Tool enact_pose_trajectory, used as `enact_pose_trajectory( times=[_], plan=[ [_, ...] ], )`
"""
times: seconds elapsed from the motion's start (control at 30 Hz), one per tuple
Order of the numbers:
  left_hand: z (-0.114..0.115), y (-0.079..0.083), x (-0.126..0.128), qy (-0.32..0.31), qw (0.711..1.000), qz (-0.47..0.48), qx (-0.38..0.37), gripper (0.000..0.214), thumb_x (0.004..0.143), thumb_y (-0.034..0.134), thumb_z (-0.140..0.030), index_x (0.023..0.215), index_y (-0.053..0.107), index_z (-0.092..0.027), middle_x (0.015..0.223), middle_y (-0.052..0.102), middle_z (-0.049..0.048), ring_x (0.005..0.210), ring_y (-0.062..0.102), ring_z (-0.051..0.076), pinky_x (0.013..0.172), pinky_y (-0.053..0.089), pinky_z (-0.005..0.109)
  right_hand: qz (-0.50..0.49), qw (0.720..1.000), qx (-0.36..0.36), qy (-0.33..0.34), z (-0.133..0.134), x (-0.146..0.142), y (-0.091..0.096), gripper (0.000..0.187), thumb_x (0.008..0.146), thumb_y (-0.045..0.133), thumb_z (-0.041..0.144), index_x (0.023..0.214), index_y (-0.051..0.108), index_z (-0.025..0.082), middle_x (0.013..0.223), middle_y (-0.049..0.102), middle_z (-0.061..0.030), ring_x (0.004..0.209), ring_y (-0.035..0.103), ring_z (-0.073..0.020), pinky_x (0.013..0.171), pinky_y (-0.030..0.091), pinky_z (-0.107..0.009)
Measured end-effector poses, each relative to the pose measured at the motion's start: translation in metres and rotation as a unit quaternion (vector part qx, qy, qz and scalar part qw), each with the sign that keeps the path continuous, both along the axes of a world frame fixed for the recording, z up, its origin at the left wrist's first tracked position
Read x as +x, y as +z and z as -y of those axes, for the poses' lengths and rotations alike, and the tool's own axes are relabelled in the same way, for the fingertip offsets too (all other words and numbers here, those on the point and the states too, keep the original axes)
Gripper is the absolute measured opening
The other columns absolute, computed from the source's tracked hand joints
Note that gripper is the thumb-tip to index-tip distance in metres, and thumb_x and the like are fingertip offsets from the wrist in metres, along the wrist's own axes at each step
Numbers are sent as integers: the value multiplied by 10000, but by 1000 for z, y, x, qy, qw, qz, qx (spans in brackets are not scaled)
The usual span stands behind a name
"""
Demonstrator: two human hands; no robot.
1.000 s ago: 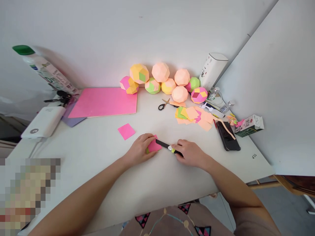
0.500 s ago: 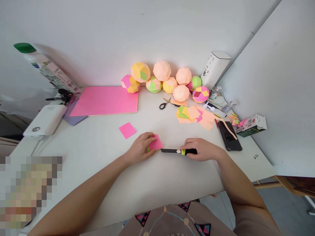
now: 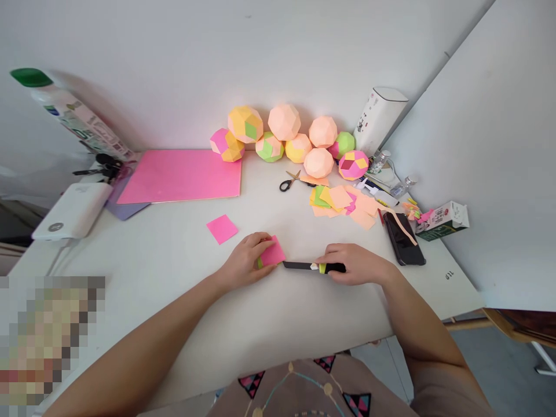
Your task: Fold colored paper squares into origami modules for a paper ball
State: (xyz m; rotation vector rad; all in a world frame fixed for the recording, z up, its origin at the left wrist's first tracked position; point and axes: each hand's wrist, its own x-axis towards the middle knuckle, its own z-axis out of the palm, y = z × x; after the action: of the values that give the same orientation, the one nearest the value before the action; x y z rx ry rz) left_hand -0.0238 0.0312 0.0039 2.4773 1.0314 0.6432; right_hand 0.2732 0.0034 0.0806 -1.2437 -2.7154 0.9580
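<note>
My left hand (image 3: 246, 260) is closed on a small stack of square notes (image 3: 275, 250), pink on top with a green edge showing beneath. In my right hand (image 3: 350, 263) is a utility knife (image 3: 299, 266) with a black and yellow-green handle. Its long dark blade lies low over the table and points left, the tip close to the right corner of the stack; whether they touch I cannot tell. A single pink square note (image 3: 222, 229) lies flat to the upper left of my left hand.
Faceted paper balls (image 3: 284, 122) are piled against the wall. Before them are scissors (image 3: 289, 180) and loose coloured paper pieces (image 3: 343, 200). A phone (image 3: 404, 238) and a small carton (image 3: 443, 221) stand right. A pink board (image 3: 182, 176) and white device (image 3: 73, 209) are left.
The camera view has shifted slightly. Both hands keep their grips, and the knife and note stack stay in nearly the same place relative to each other.
</note>
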Motion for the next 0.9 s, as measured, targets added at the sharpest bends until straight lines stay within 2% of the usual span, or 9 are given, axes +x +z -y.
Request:
enact_pose_trajectory(
  times=[0.9],
  plan=[
    [1,1,-1,1,1000,-2,-11,428,841,543,-394,1214,528,-186,1226,518,140,1110,530,289,928,467,446,-9,1000,13,6,1,0,-2,440,775,513,134,1176,644,259,942,634,-45,822,605,-171,729,453,-270]
  ],
)
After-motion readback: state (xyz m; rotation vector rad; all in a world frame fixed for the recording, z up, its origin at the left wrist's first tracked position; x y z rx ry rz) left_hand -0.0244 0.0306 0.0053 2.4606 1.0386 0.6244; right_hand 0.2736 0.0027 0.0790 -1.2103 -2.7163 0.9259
